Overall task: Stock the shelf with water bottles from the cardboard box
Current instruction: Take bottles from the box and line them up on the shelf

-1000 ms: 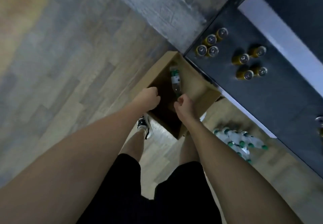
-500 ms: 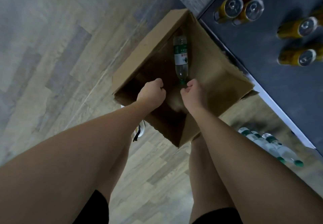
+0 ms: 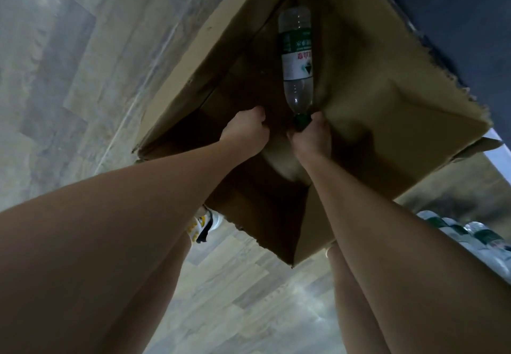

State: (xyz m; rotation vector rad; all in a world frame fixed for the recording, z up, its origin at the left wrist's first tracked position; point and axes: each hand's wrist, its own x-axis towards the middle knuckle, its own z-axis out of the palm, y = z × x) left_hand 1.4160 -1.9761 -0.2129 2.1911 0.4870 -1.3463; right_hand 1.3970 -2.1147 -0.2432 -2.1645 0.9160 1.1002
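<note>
Inside the cardboard box [image 3: 387, 99], the right hand [image 3: 311, 138] pinches the green cap of the water bottle [image 3: 297, 55], which lies beyond its fingers. The left hand [image 3: 246, 132], just beside, looks curled, apparently holding nothing.

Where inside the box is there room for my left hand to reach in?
Bare box floor lies left of the lone water bottle, up to the cardboard box left wall. It is crowded at the cap, which the right hand pinches beside the left hand.

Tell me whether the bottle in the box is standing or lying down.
Lying down. The water bottle rests lengthwise on the floor of the cardboard box, green cap toward the person, pinched by the right hand.
</note>
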